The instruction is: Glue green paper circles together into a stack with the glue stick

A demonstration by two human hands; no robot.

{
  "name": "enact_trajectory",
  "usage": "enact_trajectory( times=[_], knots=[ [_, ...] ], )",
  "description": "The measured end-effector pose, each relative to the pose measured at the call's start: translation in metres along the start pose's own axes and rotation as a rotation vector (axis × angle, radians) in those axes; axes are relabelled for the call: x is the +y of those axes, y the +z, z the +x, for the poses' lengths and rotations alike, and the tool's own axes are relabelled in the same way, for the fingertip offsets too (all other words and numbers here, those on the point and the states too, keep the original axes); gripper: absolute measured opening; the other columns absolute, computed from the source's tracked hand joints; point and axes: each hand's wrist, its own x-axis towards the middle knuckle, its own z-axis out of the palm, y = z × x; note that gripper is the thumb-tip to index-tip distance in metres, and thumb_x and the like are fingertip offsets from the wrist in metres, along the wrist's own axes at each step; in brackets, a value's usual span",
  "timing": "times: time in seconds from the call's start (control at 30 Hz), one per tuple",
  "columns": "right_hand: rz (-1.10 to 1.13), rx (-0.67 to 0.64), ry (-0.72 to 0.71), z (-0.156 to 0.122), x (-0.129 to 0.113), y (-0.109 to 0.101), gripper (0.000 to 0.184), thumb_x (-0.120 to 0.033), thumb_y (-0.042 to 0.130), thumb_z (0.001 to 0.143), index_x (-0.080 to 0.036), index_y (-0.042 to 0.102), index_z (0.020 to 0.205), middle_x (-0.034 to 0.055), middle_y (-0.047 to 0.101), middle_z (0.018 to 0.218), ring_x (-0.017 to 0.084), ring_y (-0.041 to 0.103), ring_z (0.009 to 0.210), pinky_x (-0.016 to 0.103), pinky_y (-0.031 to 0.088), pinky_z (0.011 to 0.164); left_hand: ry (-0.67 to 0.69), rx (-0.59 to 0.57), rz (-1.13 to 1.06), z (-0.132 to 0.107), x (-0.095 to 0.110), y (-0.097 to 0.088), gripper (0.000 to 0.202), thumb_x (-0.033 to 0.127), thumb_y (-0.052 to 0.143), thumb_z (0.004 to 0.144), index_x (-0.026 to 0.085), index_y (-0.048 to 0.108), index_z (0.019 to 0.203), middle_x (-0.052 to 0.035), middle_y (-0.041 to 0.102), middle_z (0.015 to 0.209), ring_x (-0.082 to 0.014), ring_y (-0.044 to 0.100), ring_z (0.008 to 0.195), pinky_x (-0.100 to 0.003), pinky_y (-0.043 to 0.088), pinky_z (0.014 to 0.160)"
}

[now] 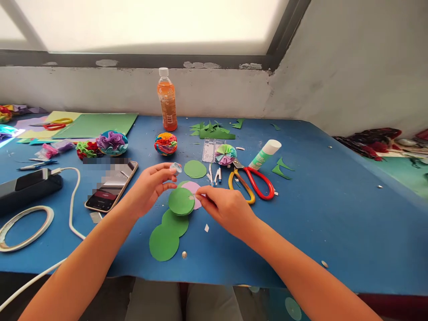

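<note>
My left hand [152,185] pinches a small clear round object [175,168] between thumb and forefinger, the other fingers loosely curled. To its right my right hand [230,207] has thumb and forefinger pressed together on a tiny whitish, see-through piece [191,197]. That piece lies over the edge of a stack of green paper circles [180,201]. Partly under the stack shows a pink paper circle [191,187]. More green circles [163,243] overlap toward the table's front, and a single green circle [195,169] lies behind my hands.
Red-and-yellow scissors [259,183], a glue stick [265,154] and a pleated paper ball [225,154] are on the right. Behind stand a drink bottle [166,102] and green scraps [214,130]. Leftward are a phone [115,185], a white cable [74,200] and a tape ring [50,218].
</note>
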Motion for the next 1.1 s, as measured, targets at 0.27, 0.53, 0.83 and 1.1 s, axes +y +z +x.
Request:
enact_trajectory(
  times=[0.27,0.53,0.83,1.1],
  knots=[
    [-0.133,-0.258,0.021,0.008,-0.001,0.03,0.012,-0.021,0.046,0.089,-0.02,0.058,0.086,-0.0011,0.068,0.071,0.012,0.061,0.06,0.021,0.028,0.05,0.054,0.096,0.135,0.012,-0.007,-0.006,0.028,0.031,0.072,0.061,0.015,0.065,0.082,-0.0002,0.06,0.08,-0.0117,0.053,0.073,-0.026,0.043,0.07],
    [-0.272,-0.301,-0.031,0.01,-0.002,0.031,0.014,-0.02,0.044,0.089,-0.018,0.053,0.079,-0.0003,0.064,0.062,0.012,0.056,0.053,0.024,0.021,0.046,-0.095,-0.079,0.483,0.006,-0.004,-0.01,0.033,0.042,0.064,0.07,0.014,0.06,0.087,-0.004,0.063,0.08,-0.0186,0.059,0.081,-0.029,0.045,0.067],
    [-0.358,-0.254,-0.177,0.007,-0.004,0.029,0.012,-0.01,0.047,0.083,-0.017,0.05,0.074,-0.0029,0.056,0.054,0.011,0.051,0.05,0.025,0.023,0.046,-0.125,-0.097,0.695,0.002,-0.008,-0.013,0.037,0.05,0.056,0.073,0.018,0.058,0.092,-0.0045,0.064,0.09,-0.022,0.062,0.082,-0.029,0.048,0.062],
    [-0.478,-0.277,-0.25,0.007,-0.009,0.019,0.02,-0.002,0.038,0.081,-0.017,0.049,0.072,-0.0002,0.055,0.054,0.013,0.051,0.048,0.028,0.021,0.047,-0.133,-0.081,0.719,0.002,-0.005,-0.012,0.037,0.049,0.056,0.072,0.019,0.059,0.094,-0.0043,0.067,0.086,-0.0207,0.062,0.078,-0.028,0.047,0.06]
  ],
)
